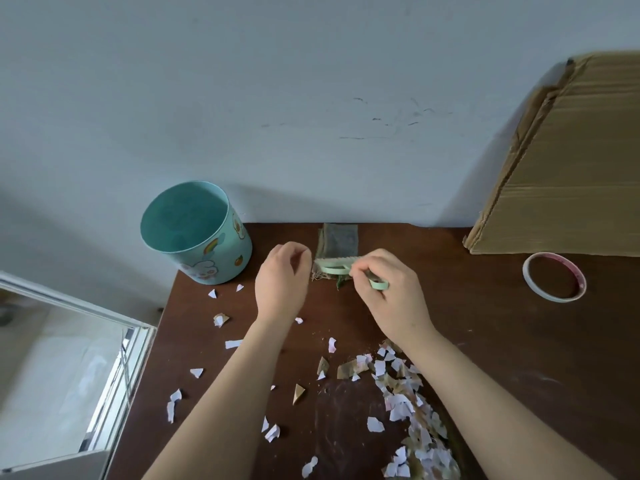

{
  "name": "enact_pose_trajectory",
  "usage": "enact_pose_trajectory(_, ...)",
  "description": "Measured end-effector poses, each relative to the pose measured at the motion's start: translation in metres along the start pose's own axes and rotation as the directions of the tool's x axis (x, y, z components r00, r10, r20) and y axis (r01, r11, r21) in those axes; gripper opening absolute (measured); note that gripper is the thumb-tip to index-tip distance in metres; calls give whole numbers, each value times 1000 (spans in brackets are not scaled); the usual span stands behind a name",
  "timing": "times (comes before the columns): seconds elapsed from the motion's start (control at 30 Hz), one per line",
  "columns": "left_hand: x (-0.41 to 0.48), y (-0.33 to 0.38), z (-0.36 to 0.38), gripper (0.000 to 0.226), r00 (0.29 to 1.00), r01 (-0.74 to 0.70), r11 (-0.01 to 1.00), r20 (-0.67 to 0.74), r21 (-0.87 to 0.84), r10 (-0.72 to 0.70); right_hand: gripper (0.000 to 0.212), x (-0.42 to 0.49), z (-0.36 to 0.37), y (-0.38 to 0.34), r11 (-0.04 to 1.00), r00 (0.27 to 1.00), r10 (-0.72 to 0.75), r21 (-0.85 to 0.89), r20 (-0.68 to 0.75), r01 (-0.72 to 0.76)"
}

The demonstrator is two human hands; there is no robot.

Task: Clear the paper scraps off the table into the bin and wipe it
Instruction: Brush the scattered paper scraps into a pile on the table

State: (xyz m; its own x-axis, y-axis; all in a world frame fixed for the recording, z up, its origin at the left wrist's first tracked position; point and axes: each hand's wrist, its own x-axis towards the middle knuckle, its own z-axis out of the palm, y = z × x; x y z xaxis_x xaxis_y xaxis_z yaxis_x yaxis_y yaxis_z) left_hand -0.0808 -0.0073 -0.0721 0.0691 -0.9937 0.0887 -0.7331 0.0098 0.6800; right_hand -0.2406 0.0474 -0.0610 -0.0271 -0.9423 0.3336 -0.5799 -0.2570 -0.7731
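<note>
Dozens of paper scraps (398,403) litter the tabletop (502,358), heaped toward five o'clock; the bin (194,233) sits at ten o'clock, by the corner; the right hand (388,292) pinches a pale green tool (332,270) lying on the cloth (337,240); the left hand (282,282) hovers loosely curled, empty; brisk sweeping could flick scraps over the nine o'clock edge; tape roll (554,277) at three and cardboard (571,168) at two stand clear.

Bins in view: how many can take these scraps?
1. The teal bin stands upright and open at the table's far left corner, just left of the left hand. Any others would be out of frame.
</note>
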Motion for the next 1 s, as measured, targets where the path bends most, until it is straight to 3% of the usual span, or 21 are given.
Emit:
enact_pose_trajectory(0.1, -7, -5, -30, 12, 985, -28, 1000, -171, -8, 26, 26, 31, 24, -12, 999, 995, -37, 33, 91, 34)
enact_pose_trajectory(0.2, -9, -13, -56, 33, 949, -25, 999, -314, 36, 35, 17, 64, 48, -14, 999, 985, -17, 53, 172, 8)
enact_pose_trajectory(0.37, 3, -37, -81, 57, 969, 130, 966, -233, 223, -77, 21, 100, 87, -13, 998, 949, 62, -35, 310, -54)
enact_pose_trajectory(0.5, 11, -48, -86, 38, 970, 167, 952, -216, 258, -111, 26, 88, 95, -12, 987, 914, 126, -146, 386, -75)
enact_pose_trajectory(0.7, 12, -54, -89, 15, 941, 168, 971, -321, 170, -106, 26, 46, 67, -27, 987, 849, 52, -156, 526, 36)
enact_pose_trajectory(0.77, 11, -53, -93, 16, 935, 159, 979, -339, 127, -108, 24, 52, 61, -31, 990, 848, 58, -139, 528, 18)
enact_pose_trajectory(0.9, 12, -42, -108, 17, 918, 120, 993, -384, 22, -102, 23, 83, 66, -38, 999, 934, 49, -29, 354, -42)
enact_pose_trajectory(1.0, 18, -36, -125, 15, 896, 80, 997, -438, -15, -79, 19, 104, 87, -40, 998, 955, 66, -12, 289, -66)
